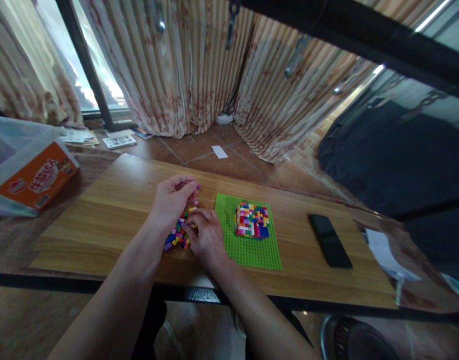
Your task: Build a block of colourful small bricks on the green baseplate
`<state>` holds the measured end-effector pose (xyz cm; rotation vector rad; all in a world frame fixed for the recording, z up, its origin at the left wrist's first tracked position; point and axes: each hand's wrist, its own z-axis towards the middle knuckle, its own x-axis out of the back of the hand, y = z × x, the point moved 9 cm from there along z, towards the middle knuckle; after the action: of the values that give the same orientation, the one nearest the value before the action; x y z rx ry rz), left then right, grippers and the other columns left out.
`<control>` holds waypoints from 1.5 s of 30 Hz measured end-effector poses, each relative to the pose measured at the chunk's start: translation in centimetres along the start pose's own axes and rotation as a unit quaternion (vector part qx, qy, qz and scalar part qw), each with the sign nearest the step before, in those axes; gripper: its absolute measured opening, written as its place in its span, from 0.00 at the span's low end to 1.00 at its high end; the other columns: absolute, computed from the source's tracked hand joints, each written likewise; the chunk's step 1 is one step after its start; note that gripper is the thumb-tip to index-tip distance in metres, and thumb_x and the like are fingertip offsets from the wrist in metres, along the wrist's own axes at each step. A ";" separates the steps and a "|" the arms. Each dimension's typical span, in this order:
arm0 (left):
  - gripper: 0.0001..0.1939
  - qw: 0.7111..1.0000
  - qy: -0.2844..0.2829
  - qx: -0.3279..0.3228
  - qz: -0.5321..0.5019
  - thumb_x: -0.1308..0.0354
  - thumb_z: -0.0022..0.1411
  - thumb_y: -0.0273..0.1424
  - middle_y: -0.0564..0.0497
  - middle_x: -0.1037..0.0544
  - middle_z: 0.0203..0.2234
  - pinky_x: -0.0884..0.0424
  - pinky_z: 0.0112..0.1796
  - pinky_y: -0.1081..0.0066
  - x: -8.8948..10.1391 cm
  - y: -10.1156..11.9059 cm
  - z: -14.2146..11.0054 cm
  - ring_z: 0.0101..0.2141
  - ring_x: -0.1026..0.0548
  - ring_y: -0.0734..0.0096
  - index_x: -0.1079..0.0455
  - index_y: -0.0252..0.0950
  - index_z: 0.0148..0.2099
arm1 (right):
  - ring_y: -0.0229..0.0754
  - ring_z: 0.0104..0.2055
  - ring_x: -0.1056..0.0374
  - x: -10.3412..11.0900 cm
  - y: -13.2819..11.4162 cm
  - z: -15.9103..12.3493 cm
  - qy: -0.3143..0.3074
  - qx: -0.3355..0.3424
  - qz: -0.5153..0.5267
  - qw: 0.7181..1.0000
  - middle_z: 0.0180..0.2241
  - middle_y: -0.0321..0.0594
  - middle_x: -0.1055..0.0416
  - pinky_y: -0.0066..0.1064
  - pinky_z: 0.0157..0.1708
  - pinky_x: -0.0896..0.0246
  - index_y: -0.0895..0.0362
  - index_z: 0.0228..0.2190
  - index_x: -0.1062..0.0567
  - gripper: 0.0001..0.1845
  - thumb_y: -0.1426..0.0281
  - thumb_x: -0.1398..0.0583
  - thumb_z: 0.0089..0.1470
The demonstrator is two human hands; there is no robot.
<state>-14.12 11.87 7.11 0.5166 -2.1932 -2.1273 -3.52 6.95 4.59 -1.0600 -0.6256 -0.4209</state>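
Observation:
My left hand (174,199) is closed above the far side of a loose pile of small toy bricks (174,238), thumb and fingers pinched, with a small pink brick (198,186) at the fingertips. At the pile's right side, my right hand (206,234) has its fingers bent and pressed together among the bricks; what they grip is hidden. Right of that hand lies a green studded baseplate (248,256). On it stands a block of multicoloured bricks (252,220), built up several layers high.
A black phone (330,241) lies at the right of the wooden table (113,200). To the left is a clear plastic bin (17,150) with an orange label. Papers (389,252) are at the right edge, and a dark bar with chains crosses overhead.

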 end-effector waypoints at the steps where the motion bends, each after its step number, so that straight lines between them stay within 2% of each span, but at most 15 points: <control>1: 0.06 1.000 0.002 -0.001 0.000 0.37 0.47 0.27 0.56 0.26 0.20 0.34 0.22 0.79 0.1 0.0 0.0 0.20 0.32 0.79 0.26 0.33 0.31 | 0.45 0.47 0.34 0.6 -0.3 0.0 0.009 0.008 0.005 1.000 0.42 0.41 0.26 0.37 0.50 0.38 0.54 0.31 0.23 0.02 0.72 0.36 0.55; 4: 0.07 1.000 0.003 -0.002 0.004 0.36 0.47 0.28 0.56 0.25 0.21 0.33 0.22 0.78 0.2 -0.1 0.1 0.21 0.31 0.78 0.26 0.34 0.32 | 0.43 0.44 0.32 3.0 -1.3 -0.2 0.033 0.026 0.027 0.999 0.38 0.40 0.25 0.35 0.47 0.37 0.55 0.32 0.24 0.02 0.72 0.38 0.58; 7: 0.07 1.000 -0.007 0.002 0.017 0.36 0.47 0.29 0.56 0.26 0.21 0.32 0.23 0.77 0.0 -0.4 0.2 0.20 0.31 0.77 0.26 0.35 0.33 | 0.39 0.38 0.31 6.1 -1.0 -0.8 0.060 0.003 0.058 0.997 0.32 0.37 0.25 0.32 0.42 0.36 0.54 0.31 0.24 0.04 0.72 0.39 0.59; 9: 0.08 0.999 -0.015 -0.001 0.035 0.36 0.47 0.30 0.55 0.26 0.21 0.32 0.23 0.76 -0.2 -0.6 0.2 0.20 0.31 0.77 0.25 0.35 0.33 | 0.38 0.35 0.30 8.4 0.4 -1.4 0.094 -0.036 0.086 0.991 0.32 0.35 0.25 0.30 0.38 0.35 0.54 0.32 0.23 0.03 0.71 0.39 0.58; 13: 0.11 0.997 -0.026 0.000 0.066 0.35 0.48 0.33 0.54 0.24 0.24 0.31 0.26 0.75 -0.5 -1.3 0.3 0.22 0.29 0.76 0.25 0.35 0.36 | 0.40 0.38 0.27 12.1 3.8 -2.2 0.139 -0.068 0.086 0.984 0.35 0.37 0.22 0.32 0.40 0.34 0.53 0.38 0.21 0.07 0.69 0.39 0.58; 17: 0.12 0.996 -0.031 -0.001 0.081 0.35 0.48 0.34 0.53 0.24 0.25 0.31 0.26 0.74 -0.6 -1.9 0.6 0.23 0.29 0.75 0.25 0.35 0.36 | 0.41 0.38 0.27 14.2 6.9 -2.8 0.126 -0.082 0.057 0.987 0.36 0.38 0.22 0.34 0.39 0.33 0.53 0.37 0.20 0.08 0.70 0.40 0.58; 20: 0.12 0.996 -0.034 -0.001 0.085 0.35 0.47 0.34 0.53 0.24 0.24 0.32 0.27 0.74 -0.7 -2.0 0.6 0.23 0.29 0.75 0.25 0.35 0.36 | 0.43 0.41 0.28 15.3 7.7 -3.2 0.124 -0.075 0.022 0.989 0.37 0.39 0.23 0.38 0.44 0.34 0.52 0.35 0.20 0.07 0.71 0.39 0.57; 25: 0.13 0.996 -0.039 0.007 0.081 0.35 0.47 0.34 0.53 0.24 0.25 0.32 0.28 0.73 -1.0 -2.0 0.5 0.24 0.29 0.74 0.25 0.35 0.37 | 0.47 0.47 0.33 15.7 8.3 -3.6 0.121 -0.093 -0.035 0.988 0.40 0.41 0.26 0.44 0.49 0.37 0.49 0.31 0.18 0.06 0.72 0.35 0.52; 31: 0.13 0.996 -0.042 0.013 0.083 0.35 0.47 0.33 0.54 0.24 0.25 0.33 0.29 0.73 -1.0 -2.3 0.6 0.23 0.29 0.76 0.25 0.34 0.37 | 0.49 0.52 0.37 14.9 9.4 -3.6 0.119 -0.134 -0.022 0.984 0.47 0.41 0.29 0.49 0.53 0.40 0.47 0.29 0.17 0.05 0.71 0.34 0.49; 36: 0.13 0.995 -0.042 0.016 0.090 0.35 0.47 0.33 0.53 0.24 0.25 0.33 0.28 0.74 -1.0 -2.1 0.5 0.23 0.29 0.76 0.25 0.33 0.37 | 0.50 0.53 0.36 14.6 10.2 -3.7 0.135 -0.154 0.017 0.979 0.48 0.41 0.30 0.51 0.54 0.41 0.49 0.26 0.18 0.04 0.72 0.33 0.46; 45: 0.12 0.994 -0.046 0.003 0.101 0.35 0.47 0.33 0.54 0.25 0.22 0.33 0.25 0.76 -1.2 -2.0 0.5 0.21 0.30 0.76 0.24 0.35 0.36 | 0.48 0.53 0.35 14.2 10.7 -3.7 0.147 -0.165 0.053 0.974 0.49 0.41 0.31 0.49 0.56 0.43 0.51 0.24 0.19 0.03 0.72 0.33 0.45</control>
<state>-12.66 12.63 5.34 0.1909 -2.1929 -2.0774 14.61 7.91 5.45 -1.3098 -0.2357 -0.5898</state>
